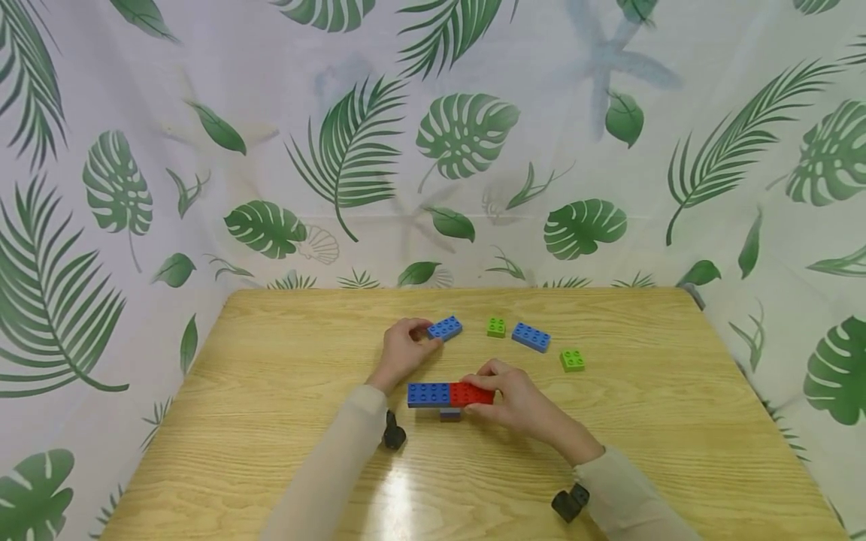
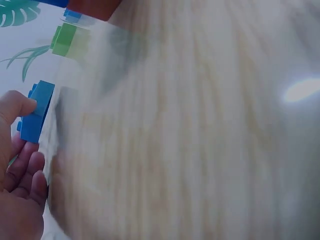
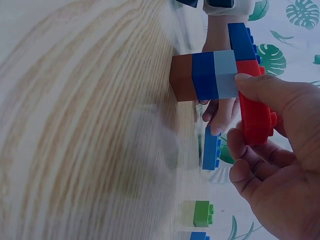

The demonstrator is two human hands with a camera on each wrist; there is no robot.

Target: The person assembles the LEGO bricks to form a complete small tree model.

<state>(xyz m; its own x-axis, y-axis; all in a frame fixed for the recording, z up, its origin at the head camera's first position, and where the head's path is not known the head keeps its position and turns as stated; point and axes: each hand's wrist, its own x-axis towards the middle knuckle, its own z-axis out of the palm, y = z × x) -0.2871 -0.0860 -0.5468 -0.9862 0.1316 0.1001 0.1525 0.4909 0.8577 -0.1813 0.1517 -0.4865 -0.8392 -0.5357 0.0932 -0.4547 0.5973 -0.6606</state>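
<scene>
Our left hand [image 1: 404, 352] pinches a blue brick [image 1: 446, 328] ahead and left of our right hand [image 1: 519, 400], which grips a red brick [image 1: 462, 394] beside a dark blue brick [image 1: 428, 394], both atop a narrow column [image 3: 204, 75]. We judge this stacking; the next move calls for steady right-hand support.

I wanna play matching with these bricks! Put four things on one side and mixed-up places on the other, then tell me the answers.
1. Red brick
2. Brown brick
3. Light blue brick
4. Green bricks

A. Bottom of the tower
B. Loose on the table, in no hand
C. Pinched by the right hand
D. In the tower, just under the top layer

Pairs: 1-C, 2-A, 3-D, 4-B
</scene>
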